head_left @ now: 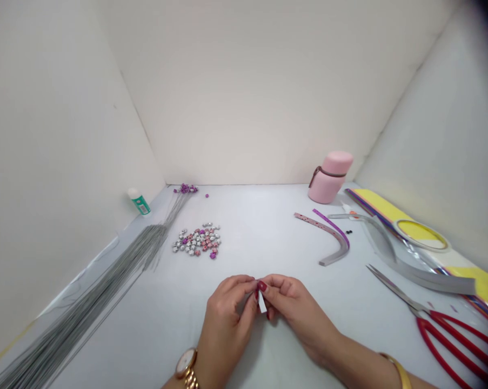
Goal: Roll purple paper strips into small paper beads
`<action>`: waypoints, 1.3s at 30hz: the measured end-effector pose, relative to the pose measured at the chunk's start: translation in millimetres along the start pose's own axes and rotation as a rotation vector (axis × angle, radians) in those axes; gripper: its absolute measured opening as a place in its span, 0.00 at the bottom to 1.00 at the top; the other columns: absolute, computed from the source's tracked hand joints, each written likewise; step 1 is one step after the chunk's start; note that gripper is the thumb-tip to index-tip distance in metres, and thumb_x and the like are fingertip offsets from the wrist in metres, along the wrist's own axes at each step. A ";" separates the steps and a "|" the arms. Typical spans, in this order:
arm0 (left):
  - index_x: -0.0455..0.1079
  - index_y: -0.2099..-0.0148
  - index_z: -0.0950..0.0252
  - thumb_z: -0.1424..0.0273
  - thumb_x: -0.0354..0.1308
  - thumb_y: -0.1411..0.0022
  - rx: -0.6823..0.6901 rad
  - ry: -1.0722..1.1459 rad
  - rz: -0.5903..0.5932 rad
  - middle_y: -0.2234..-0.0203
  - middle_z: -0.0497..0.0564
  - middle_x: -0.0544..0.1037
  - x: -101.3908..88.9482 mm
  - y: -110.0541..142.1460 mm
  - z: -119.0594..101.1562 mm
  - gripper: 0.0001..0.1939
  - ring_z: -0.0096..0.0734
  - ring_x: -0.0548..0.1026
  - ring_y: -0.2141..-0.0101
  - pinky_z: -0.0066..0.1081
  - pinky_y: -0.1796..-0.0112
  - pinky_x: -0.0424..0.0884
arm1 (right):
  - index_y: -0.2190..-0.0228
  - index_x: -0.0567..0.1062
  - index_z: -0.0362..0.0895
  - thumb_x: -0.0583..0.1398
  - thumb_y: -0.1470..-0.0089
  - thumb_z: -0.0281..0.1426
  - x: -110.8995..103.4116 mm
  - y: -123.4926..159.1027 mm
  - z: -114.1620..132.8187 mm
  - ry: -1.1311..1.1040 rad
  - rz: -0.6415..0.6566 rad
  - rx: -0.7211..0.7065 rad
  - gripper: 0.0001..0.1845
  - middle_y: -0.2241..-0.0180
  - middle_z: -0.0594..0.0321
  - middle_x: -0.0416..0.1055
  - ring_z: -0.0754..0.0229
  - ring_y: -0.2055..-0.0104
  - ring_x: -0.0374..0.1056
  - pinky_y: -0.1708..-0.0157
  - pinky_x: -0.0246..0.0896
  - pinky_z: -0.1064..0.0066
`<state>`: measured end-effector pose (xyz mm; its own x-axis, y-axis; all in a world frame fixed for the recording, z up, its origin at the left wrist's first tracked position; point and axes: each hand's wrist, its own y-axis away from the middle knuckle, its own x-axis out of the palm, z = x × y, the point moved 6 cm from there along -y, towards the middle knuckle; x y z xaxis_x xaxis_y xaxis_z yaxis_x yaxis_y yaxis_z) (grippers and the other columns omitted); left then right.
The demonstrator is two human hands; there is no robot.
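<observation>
- Hands: two, the left hand and the right hand, close together at the near side of the table, fingers curled inward and touching each other.
- One white paper strip sits between them, pinched by the fingers of both, its lower end hanging free; its upper part is hidden by the fingers.
- Neither hand is open: each grips the strip, and neither touches anything else on the table.
- One round wristwatch sits on the left wrist, and one gold bangle on the right.
- Red-handled scissors, one pair, lie closed just right of the right hand, blades pointing toward it.
- Folded paper stars, dozens in silver, pink and purple, form a loose pile ahead of the hands; the exact count is hard to tell.
- One bundle of thin gray wires runs along the left side.
- One green-and-white glue bottle lies at the back left corner.
- One pink flask stands at the back right.
- One roll of tape rests on a stack of yellow paper at the right edge.
- Long curved paper strips, gray and purple, lie nearby.
</observation>
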<state>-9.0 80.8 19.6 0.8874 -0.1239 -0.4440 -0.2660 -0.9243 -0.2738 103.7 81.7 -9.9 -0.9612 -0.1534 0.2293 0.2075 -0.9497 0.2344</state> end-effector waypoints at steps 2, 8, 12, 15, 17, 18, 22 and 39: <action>0.71 0.62 0.65 0.75 0.50 0.43 -0.056 0.129 0.002 0.66 0.53 0.73 2.0 -0.6 5.0 0.09 0.32 0.72 0.67 0.30 0.63 0.68 | 0.77 0.72 0.40 0.58 0.51 0.37 -0.2 -0.5 -0.6 -0.022 0.000 0.014 0.13 0.83 0.67 0.66 0.69 0.81 0.56 0.80 0.49 0.77; 0.69 0.63 0.66 0.70 0.51 0.42 -0.269 0.461 0.008 0.75 0.48 0.70 9.4 -1.8 21.0 0.08 0.26 0.72 0.78 0.27 0.73 0.69 | 0.75 0.73 0.39 0.57 0.49 0.37 3.6 0.5 -1.1 -0.033 0.054 0.018 0.13 0.81 0.64 0.69 0.68 0.79 0.60 0.78 0.52 0.77; 0.70 0.67 0.67 0.70 0.54 0.44 -0.277 0.462 -0.020 0.74 0.48 0.70 6.6 -1.9 20.0 0.06 0.25 0.71 0.78 0.26 0.73 0.68 | 0.76 0.73 0.38 0.57 0.50 0.37 2.4 -0.7 -5.4 -0.037 0.061 0.033 0.14 0.80 0.63 0.70 0.68 0.78 0.62 0.79 0.51 0.77; 0.70 0.68 0.68 0.69 0.55 0.45 -0.388 0.477 -0.065 0.78 0.48 0.71 4.8 0.1 26.7 0.06 0.26 0.70 0.76 0.25 0.72 0.66 | 0.74 0.73 0.38 0.59 0.52 0.36 1.0 -1.3 -11.9 -0.018 0.050 0.082 0.12 0.78 0.61 0.72 0.67 0.78 0.63 0.79 0.51 0.77; 0.70 0.68 0.68 0.68 0.55 0.45 -0.462 0.503 -0.085 0.79 0.48 0.72 5.3 1.5 31.4 0.07 0.25 0.69 0.75 0.24 0.71 0.65 | 0.74 0.73 0.38 0.59 0.52 0.35 0.7 -1.1 -14.6 0.013 0.049 0.101 0.11 0.78 0.61 0.72 0.67 0.78 0.64 0.79 0.52 0.77; 0.70 0.68 0.68 0.68 0.55 0.45 -0.485 0.522 -0.085 0.79 0.48 0.72 6.2 1.9 32.7 0.08 0.25 0.68 0.75 0.24 0.71 0.65 | 0.74 0.73 0.38 0.59 0.51 0.34 0.7 -1.0 -14.9 0.026 0.051 0.098 0.10 0.78 0.61 0.72 0.67 0.78 0.63 0.79 0.52 0.77; 0.70 0.65 0.69 0.68 0.56 0.46 -0.530 0.612 -0.077 0.79 0.47 0.72 10.1 2.6 34.8 0.09 0.24 0.67 0.76 0.24 0.72 0.64 | 0.74 0.73 0.38 0.57 0.49 0.33 1.6 -0.9 -13.3 0.047 0.069 0.067 0.10 0.78 0.61 0.71 0.68 0.78 0.63 0.78 0.51 0.77; 0.69 0.71 0.69 0.76 0.56 0.50 -0.616 0.638 -0.145 0.82 0.46 0.71 8.4 2.9 36.0 0.02 0.21 0.67 0.79 0.21 0.76 0.63 | 0.76 0.72 0.38 0.57 0.49 0.32 3.9 -2.0 -14.7 0.114 0.112 0.080 0.10 0.78 0.61 0.72 0.68 0.78 0.64 0.79 0.51 0.77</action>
<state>-15.9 90.0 -15.6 0.9858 0.0018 0.1676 -0.0488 -0.9534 0.2976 96.8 79.0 -23.4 -0.9448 -0.2911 0.1503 0.3236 -0.9009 0.2893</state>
